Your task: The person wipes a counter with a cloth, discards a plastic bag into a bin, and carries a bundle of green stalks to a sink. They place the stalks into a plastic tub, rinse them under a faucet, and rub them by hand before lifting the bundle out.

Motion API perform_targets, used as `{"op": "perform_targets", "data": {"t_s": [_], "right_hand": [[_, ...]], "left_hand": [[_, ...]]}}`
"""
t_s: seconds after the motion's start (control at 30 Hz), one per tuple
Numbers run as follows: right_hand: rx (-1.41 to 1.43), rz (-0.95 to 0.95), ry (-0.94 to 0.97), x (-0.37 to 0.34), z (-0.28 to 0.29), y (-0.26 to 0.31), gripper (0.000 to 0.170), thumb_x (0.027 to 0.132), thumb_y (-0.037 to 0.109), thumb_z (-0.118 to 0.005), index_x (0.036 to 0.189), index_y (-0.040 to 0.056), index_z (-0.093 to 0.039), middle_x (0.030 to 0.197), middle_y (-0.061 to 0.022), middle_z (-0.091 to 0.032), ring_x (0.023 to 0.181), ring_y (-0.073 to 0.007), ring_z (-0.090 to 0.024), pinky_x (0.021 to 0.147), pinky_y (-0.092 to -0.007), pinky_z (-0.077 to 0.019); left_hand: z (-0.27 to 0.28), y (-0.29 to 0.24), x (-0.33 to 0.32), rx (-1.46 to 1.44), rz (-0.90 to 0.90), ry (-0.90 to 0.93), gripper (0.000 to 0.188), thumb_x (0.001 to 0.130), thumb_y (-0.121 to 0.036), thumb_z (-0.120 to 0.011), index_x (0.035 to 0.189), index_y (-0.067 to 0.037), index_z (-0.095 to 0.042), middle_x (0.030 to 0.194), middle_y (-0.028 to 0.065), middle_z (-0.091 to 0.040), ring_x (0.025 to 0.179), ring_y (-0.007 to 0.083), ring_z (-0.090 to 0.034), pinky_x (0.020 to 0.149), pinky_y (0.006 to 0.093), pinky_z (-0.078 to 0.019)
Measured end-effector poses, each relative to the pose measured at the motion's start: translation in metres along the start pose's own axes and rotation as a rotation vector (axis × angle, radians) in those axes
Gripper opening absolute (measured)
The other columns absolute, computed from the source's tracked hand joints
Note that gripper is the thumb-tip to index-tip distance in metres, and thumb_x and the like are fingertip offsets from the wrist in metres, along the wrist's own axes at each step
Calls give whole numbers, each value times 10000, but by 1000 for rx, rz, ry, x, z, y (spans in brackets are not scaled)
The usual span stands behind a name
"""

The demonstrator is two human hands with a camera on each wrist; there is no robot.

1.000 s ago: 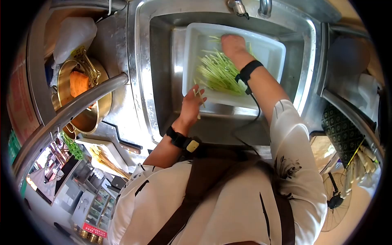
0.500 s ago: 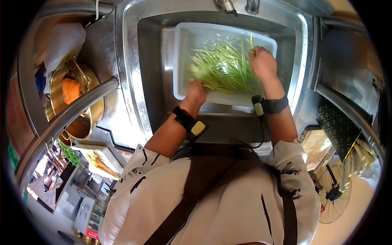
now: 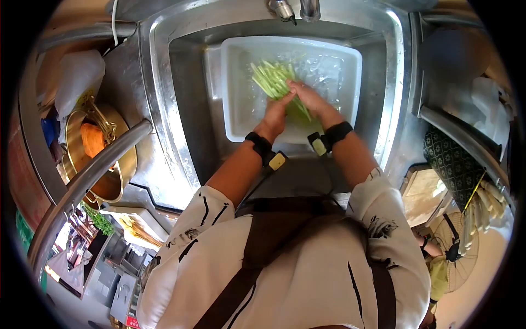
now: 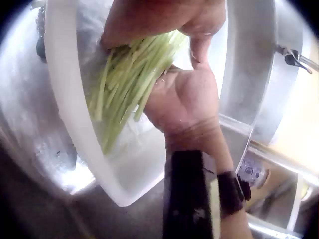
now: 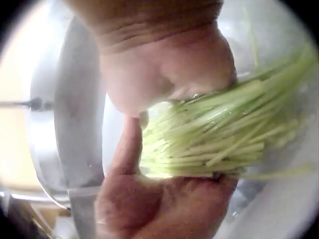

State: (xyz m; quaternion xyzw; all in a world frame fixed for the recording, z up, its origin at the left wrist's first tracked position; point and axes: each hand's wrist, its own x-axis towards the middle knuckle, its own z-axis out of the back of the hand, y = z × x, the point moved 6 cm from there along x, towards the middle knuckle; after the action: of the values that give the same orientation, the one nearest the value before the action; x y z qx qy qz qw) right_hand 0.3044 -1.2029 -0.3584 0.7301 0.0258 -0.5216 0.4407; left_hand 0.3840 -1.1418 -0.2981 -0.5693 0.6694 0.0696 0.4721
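Note:
A bundle of thin, pale green vegetable stalks (image 3: 268,77) fans out up and left from my hands in the head view. My left hand (image 3: 275,116) grips it from the left and my right hand (image 3: 313,100) from the right, thumbs close together. Beneath is a white plastic tub (image 3: 225,90) with water in it. In the left wrist view the stalks (image 4: 132,79) pass between my left hand (image 4: 164,20) above and my right hand (image 4: 184,99) below. Cut ends (image 5: 154,144) sit between both palms in the right wrist view. Some fingers are hidden behind the bundle.
The tub stands in a steel sink (image 3: 189,109), with a faucet (image 3: 282,10) at its far edge. Steel rails (image 3: 104,167) flank it. A brass-coloured pot (image 3: 129,164) stands left; a wooden board (image 3: 424,192) and another person (image 3: 438,271) appear at right.
The stalks lay spread in the tub and are now gathered in one bundle. My hands have come together over the tub's middle from its two sides.

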Motion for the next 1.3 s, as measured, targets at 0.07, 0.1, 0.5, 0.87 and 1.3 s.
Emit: {"op": "perform_targets", "data": {"t_s": [0.07,0.1,0.5,0.87,1.3], "right_hand": [[292,0,159,-35,-20,36,726,867,562,-410,1295,-22,-358,1260,-151,-454,1137,-231,-450,978,-353,-337],[587,2,320,-53,-33,55,731,873,572,-388,1296,-23,-355,1263,-137,-449,1145,-214,-435,987,-342,-324],[675,194,435,-103,-62,74,677,900,517,-385,1368,44,-259,1344,-115,-358,1228,-202,-335,1030,-326,-261],[-96,330,33,-143,-57,78,874,821,497,-543,1399,13,-102,1409,-236,-217,1332,-322,-180,1063,-339,-196],[-185,67,-498,-101,50,-6,520,805,245,-596,1198,-55,-436,1095,-191,-566,942,-285,-596,734,-336,-496]], "left_hand": [[6,-6,0,69,11,6,388,764,-112,-670,1109,-17,-520,993,71,-594,931,194,-565,823,319,-448],[9,-9,0,144,21,11,400,745,-90,-692,1100,-13,-523,983,73,-597,923,191,-571,815,315,-456],[2,-38,-37,206,-301,-104,320,703,-47,-689,993,-13,-561,904,55,-607,828,158,-579,747,286,-470],[0,-43,-54,209,-145,-36,285,743,-101,-642,1001,2,-580,870,50,-601,760,144,-572,667,272,-466],[-8,-84,-94,-135,-132,227,314,789,-222,-591,1025,-32,-510,897,77,-550,750,189,-550,730,337,-479]]}}
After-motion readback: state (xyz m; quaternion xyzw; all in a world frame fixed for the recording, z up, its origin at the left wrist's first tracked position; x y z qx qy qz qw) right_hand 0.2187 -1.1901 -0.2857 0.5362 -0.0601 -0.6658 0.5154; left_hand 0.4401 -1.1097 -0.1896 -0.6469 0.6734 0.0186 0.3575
